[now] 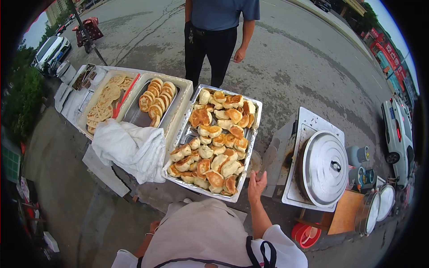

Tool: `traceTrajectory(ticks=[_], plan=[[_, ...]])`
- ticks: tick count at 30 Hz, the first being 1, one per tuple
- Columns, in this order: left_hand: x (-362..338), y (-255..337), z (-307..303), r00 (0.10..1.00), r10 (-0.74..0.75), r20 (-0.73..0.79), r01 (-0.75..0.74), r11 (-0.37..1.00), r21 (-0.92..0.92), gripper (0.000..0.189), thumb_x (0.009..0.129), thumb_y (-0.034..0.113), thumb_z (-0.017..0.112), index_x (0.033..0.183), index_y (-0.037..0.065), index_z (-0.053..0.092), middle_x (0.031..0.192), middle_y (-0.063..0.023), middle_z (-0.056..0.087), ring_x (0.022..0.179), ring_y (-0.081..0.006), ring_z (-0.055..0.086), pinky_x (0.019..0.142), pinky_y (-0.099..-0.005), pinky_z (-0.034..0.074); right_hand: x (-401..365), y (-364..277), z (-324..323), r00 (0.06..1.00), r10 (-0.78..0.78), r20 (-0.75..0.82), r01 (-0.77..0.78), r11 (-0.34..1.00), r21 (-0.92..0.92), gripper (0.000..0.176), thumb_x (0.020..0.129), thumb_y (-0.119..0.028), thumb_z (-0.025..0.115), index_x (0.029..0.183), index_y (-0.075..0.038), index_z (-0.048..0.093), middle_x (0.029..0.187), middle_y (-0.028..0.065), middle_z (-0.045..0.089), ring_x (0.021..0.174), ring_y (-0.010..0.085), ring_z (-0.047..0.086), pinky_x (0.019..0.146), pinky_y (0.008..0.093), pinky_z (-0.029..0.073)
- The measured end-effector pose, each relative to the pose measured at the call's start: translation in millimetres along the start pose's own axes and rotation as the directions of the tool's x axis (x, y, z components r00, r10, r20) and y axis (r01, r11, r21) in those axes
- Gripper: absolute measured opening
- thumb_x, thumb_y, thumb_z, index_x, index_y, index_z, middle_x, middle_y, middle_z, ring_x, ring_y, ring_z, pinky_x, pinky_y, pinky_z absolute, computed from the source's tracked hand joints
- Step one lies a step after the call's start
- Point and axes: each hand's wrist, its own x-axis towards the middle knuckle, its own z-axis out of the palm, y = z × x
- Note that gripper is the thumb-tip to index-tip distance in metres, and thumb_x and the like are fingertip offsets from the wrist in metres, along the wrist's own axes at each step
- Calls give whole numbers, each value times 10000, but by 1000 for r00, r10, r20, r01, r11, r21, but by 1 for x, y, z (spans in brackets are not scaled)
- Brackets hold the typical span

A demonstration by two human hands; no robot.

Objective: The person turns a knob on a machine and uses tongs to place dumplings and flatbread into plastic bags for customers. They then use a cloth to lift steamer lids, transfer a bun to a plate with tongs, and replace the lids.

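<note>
My right hand point(257, 184) is raised just off the lower right edge of a foil-lined tray point(251, 154). Its fingers are apart, and nothing shows in them. Browned, stuffed dumplings point(218, 161) are piled in that tray. My left hand point(154, 226) hangs low beside my apron, mostly hidden, so its fingers cannot be made out. Left of the tray, a white cloth point(129, 149) lies crumpled over the front edge of a box holding round browned cakes point(157, 99) in a metal pan. Flatbreads point(107, 100) and red tongs point(119, 102) lie farther left.
A person point(214, 35) stands across the stall. To the right, a large metal lid point(325, 169) covers a pan on a stove point(308, 120). Beyond it are gas cylinders point(357, 155) and round metal pots point(369, 212). A red bucket point(305, 235) sits low on the right.
</note>
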Motion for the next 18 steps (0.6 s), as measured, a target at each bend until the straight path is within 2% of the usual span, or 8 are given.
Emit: traceTrajectory(ticks=[2,5,7,9,12,14,18], plan=[[3,17,-10,1000,12,4,-12,1000,25,282,846,335,686,980,91,730,894,-143,722,834,-218,713,737,-359,547,-23,9,-5,999,15,-31,-15,1000,14,145,914,-111,641,875,-81,504,676,-68,446,565,15,378,490,200,297],[1,69,-33,999,18,49,-16,999,-36,274,845,330,686,966,89,735,884,-141,723,821,-215,712,733,-355,545,-44,25,-13,984,177,4,-177,981,82,156,910,-121,653,858,-83,511,678,-77,448,566,10,375,487,196,294],[11,97,-44,997,8,81,2,993,-122,276,842,330,689,966,88,737,880,-134,726,812,-208,708,744,-345,542,-45,23,-14,990,136,-28,-135,990,46,165,896,-118,659,825,-83,515,670,-75,447,568,13,374,489,200,299],[19,115,-47,992,103,78,-87,979,-185,294,835,343,694,965,83,741,894,-122,731,824,-205,702,783,-341,535,-43,13,-16,994,102,-39,-101,995,17,161,889,-106,656,814,-81,516,669,-73,450,570,17,380,491,206,308],[46,116,-38,980,130,148,-99,974,-204,328,838,363,688,984,74,740,933,-115,733,868,-209,698,811,-337,528,-40,-2,-17,997,61,-52,-63,998,-25,150,877,-86,650,810,-75,517,666,-66,455,572,26,393,498,217,328],[50,120,-39,972,154,180,-113,969,-219,339,843,368,682,1003,74,738,944,-117,732,878,-211,696,816,-338,527,-41,-13,-15,995,69,-70,-68,998,13,147,874,-86,652,813,-68,519,667,-60,463,577,35,403,506,225,344],[47,126,-45,976,125,177,-90,977,-196,358,846,373,676,1023,67,733,953,-118,731,883,-226,695,821,-346,528,-45,-16,-14,997,12,-72,-13,1000,-15,147,872,-90,654,820,-54,521,670,-49,479,589,50,418,522,232,365]])
